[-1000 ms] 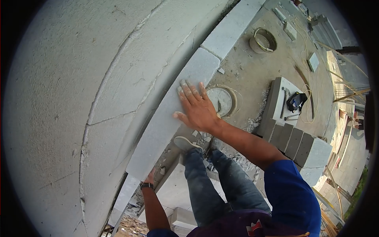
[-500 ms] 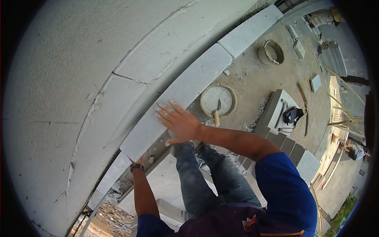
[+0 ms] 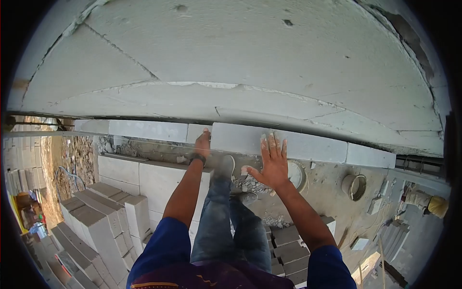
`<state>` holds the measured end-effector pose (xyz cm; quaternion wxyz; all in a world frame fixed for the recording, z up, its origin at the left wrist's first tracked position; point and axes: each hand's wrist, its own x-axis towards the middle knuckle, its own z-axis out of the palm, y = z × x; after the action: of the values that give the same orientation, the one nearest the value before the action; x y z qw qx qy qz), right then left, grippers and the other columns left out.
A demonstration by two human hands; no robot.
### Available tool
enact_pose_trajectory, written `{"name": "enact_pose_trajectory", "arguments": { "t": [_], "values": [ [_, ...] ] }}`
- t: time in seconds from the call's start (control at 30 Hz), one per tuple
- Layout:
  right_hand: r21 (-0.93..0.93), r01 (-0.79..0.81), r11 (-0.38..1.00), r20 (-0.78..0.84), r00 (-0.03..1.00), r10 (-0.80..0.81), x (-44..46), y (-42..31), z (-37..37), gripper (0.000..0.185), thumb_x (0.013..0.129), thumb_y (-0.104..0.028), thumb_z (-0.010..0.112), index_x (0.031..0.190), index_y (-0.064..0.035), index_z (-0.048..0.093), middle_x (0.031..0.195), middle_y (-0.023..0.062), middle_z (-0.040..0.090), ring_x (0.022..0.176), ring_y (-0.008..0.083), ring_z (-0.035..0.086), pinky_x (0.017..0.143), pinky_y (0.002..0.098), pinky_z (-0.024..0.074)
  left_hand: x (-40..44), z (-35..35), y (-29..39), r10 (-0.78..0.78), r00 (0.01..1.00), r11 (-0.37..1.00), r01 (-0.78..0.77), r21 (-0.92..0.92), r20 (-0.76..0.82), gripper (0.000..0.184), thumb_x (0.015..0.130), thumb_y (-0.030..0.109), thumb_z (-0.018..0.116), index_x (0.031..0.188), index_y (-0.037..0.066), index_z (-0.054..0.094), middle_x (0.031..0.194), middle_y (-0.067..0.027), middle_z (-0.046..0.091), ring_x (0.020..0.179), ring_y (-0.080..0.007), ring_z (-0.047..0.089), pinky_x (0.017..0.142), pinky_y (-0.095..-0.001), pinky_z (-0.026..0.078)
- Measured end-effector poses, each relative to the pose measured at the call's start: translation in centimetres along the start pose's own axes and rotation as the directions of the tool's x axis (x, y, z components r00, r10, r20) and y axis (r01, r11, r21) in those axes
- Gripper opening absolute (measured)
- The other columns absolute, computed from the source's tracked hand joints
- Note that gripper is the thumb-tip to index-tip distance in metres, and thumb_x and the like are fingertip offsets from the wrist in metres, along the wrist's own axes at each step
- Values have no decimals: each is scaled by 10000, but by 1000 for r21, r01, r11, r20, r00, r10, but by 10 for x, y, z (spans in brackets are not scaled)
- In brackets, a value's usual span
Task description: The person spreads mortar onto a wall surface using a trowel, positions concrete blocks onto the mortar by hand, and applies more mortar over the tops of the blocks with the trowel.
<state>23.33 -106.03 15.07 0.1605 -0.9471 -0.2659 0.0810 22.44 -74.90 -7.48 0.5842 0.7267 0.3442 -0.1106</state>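
A row of pale grey blocks runs along the foot of the wall. My right hand (image 3: 274,166) lies on the long block (image 3: 313,142), its dusty fingers spread over the top and front edge and the thumb out to the side. My left hand (image 3: 202,143), with a dark band at the wrist, rests at the small block piece (image 3: 193,131) beside the long block's left end. Its fingers point towards the wall and nothing shows in its grasp. Another long block (image 3: 148,130) continues the row to the left.
Behind my right hand stands a round mortar tub (image 3: 297,177), partly hidden. A bucket (image 3: 354,187) is on the floor farther right. Stacked blocks (image 3: 96,216) stand at the lower left. Rubble (image 3: 255,185) lies near my shoes. Another person (image 3: 428,202) is at the far right.
My view has swung round, so the block row now runs nearly level. My left hand has come up from below the row to the small piece. My right hand stays flat on the long block.
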Motion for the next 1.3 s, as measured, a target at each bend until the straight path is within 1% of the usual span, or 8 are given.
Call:
{"name": "enact_pose_trajectory", "arguments": {
  "t": [0.2, 0.33, 0.43, 0.7, 0.8, 1.0, 1.13, 1.3],
  "values": [
    [-16, 285, 958, -111, 952, -285, 33, -29, -5, 999, 875, -620, 669, 1502, 94, 361, 1581, 388, 260, 1494, 532, 237, 1222, 653, 115, -25, 22, -37, 532, 846, 811, -522, 263, 37, 530, 1011, 287, 577, 1482, 59, 492, 1261, -218, 678, 1096, -370, 674, 869, -440, 554],
    [3, 485, 875, -325, 828, -458, 57, -53, 4, 966, 888, -617, 616, 1457, 135, 404, 1579, 394, 261, 1496, 537, 229, 1222, 658, 101, -37, 29, -17, 85, 993, 993, -90, 70, 77, 554, 1013, 302, 550, 1504, 66, 449, 1266, -262, 660, 1121, -417, 646, 956, -445, 514],
    [-71, 390, 918, 5, 920, -391, 64, -38, 42, 967, 892, -623, 597, 1457, 137, 406, 1587, 386, 258, 1505, 530, 210, 1227, 653, 79, -60, 23, 16, 3, 1000, 1000, -3, -2, 31, 793, 1039, 677, 340, 1277, -9, 659, 1188, -296, 676, 1168, -418, 627, 1015, -421, 454],
    [13, 469, 883, -191, 868, -458, 70, -52, 42, 984, 887, -654, 603, 1461, 124, 426, 1594, 370, 268, 1519, 500, 209, 1225, 657, 47, -66, 21, 27, 47, 996, 974, -28, -225, 80, 769, 1043, 656, 378, 1382, 1, 596, 1294, -228, 670, 1246, -359, 604, 1060, -402, 433],
    [-195, 401, 895, 252, 902, -350, 83, -29, 62, 975, 898, -657, 592, 1446, 132, 428, 1590, 385, 252, 1519, 519, 184, 1211, 681, 41, -66, 33, 15, 48, 996, 965, -26, -261, 79, 747, 1046, 632, 406, 1472, 28, 518, 1416, -216, 602, 1329, -336, 553, 1111, -388, 403],
    [-136, 368, 920, 310, 898, -313, 84, -39, 53, 922, 947, -582, 549, 1480, 149, 367, 1579, 415, 232, 1524, 529, 148, 1221, 660, 16, -60, 29, 17, 180, 973, 963, -144, -228, 143, 705, 1066, 553, 417, 1585, 79, 349, 1592, -226, 400, 1452, -375, 407, 1202, -432, 322],
    [76, 519, 851, 169, 835, -524, 113, -55, 35, 908, 951, -647, 542, 1436, 110, 412, 1547, 380, 301, 1446, 563, 283, 1182, 706, 157, -37, 69, -28, 417, 898, 895, -433, 108, 141, 685, 1073, 558, 359, 1603, 128, 315, 1634, -229, 317, 1504, -409, 308, 1241, -484, 257],
    [240, 741, 627, 25, 640, -768, 170, -71, 45, 896, 945, -690, 516, 1417, 68, 444, 1480, 337, 395, 1372, 552, 391, 1140, 709, 259, -59, 35, 12, 192, 971, 974, -172, -146, 140, 602, 1065, 467, 387, 1572, 144, 351, 1634, -240, 306, 1495, -442, 300, 1247, -486, 241]
  ]
}}
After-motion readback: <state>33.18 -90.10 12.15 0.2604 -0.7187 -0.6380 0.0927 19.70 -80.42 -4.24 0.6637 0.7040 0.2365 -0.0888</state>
